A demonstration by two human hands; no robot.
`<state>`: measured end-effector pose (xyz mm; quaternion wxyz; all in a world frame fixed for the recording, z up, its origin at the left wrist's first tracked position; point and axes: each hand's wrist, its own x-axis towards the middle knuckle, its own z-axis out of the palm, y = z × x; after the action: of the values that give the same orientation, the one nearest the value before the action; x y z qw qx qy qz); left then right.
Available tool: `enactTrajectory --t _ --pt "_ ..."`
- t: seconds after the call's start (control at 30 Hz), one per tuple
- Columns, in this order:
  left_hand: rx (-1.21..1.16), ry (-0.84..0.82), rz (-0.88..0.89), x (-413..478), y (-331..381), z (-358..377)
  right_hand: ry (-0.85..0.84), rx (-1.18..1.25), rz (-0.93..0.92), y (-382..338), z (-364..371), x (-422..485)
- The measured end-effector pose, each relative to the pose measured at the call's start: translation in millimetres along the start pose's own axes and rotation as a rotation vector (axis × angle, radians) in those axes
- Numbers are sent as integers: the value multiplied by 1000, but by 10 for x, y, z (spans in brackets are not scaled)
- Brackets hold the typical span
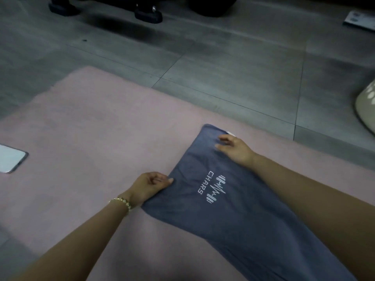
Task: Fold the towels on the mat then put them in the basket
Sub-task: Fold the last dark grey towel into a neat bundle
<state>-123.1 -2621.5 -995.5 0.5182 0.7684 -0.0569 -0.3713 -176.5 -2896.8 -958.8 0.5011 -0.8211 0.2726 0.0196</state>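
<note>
Blue towel (233, 220) on pink mat (81, 128), L-hand fingers (162, 182) pinch left edge, R-hand fingers (224, 138) flat by far edge

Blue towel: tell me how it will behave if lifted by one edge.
Probably floppy: the blue towel lies flat with soft creases where the left hand pinches its edge, so it would likely drape and sag. It looks thin, so likely light. Pushed across the pink mat, it may bunch rather than slide; the right hand rests on it.
</note>
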Motion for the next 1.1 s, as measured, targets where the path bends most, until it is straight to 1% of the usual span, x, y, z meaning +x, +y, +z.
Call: enactTrajectory --t 0.07,0.17,0.23,0.27,0.33,0.4,0.47,0.53,0.63,0.67,0.73,0.83,0.93,1.0,1.1 --pt "72 -162 -64 -111 -20 -100 -16 17 14 172 -12 -290" --pt "325 -376 -93 -207 -51 -235 -98 49 46 421 -41 -777" --pt "420 -422 -88 -269 -62 -268 -130 64 69 576 -67 -1018" --pt "392 -427 -80 -327 -45 -265 -139 73 84 648 -76 -1110" --pt "153 -383 -104 -393 -39 -269 -136 74 101 754 -84 -1258" --pt "-131 -285 -140 -478 12 -267 -140 75 105 818 -84 -1382" --pt "-253 -162 -185 -532 48 -306 -157 79 112 830 -74 -1449" --pt "-214 -98 -222 -608 25 -336 -178 59 117 843 -102 -1532" --pt "92 -51 -247 -736 -19 -322 -220 -12 134 894 -194 -1642" --pt "137 -65 -253 -768 9 -252 -229 -36 136 910 -246 -1676" --pt "114 -113 -224 -840 159 -21 -249 -94 145 914 -390 -1759" --pt "50 -180 -119 -884 529 424 -292 -217 146 888 -709 -1905" --pt "6 -298 -10 -885 1032 967 -287 -298 154 890 -1177 -2098" --pt "7 -393 58 -897 1380 1432 -258 -306 170 917 -1559 -2278" --pt "40 -527 158 -1041 1863 2298 -133 -299 186 1049 -2190 -2652"
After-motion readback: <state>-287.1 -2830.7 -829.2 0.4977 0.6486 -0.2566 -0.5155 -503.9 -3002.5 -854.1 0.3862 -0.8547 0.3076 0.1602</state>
